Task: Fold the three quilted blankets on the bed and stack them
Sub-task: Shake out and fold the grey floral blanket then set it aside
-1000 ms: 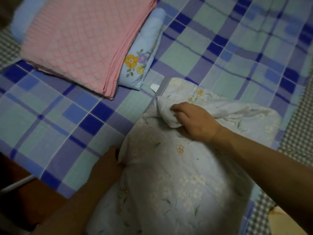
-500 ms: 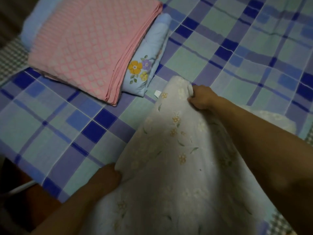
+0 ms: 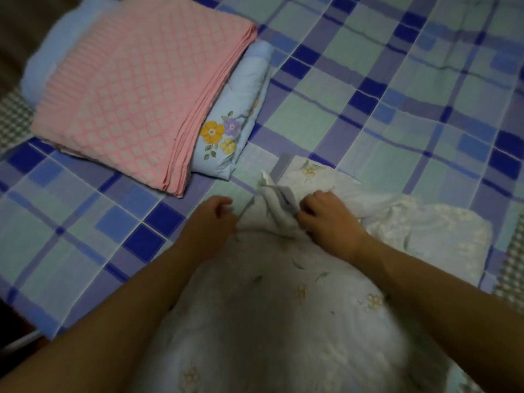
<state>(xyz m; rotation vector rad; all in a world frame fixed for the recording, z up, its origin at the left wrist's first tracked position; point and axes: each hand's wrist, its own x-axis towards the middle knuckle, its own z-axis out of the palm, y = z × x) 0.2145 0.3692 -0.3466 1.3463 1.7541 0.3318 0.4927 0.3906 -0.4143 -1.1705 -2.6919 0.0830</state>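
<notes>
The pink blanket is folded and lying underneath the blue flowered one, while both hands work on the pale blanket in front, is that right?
Not quite. The head view shows the pink blanket folded and lying on top of the blue flowered one, not underneath. The rest holds: the left hand and right hand are both at the pale blanket in front.

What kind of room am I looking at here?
Most likely a bedroom: the work surface is a bed under a blue-and-green checked sheet, with a folded pink quilted blanket stacked on a blue floral one, and a pale floral blanket being folded.
</notes>
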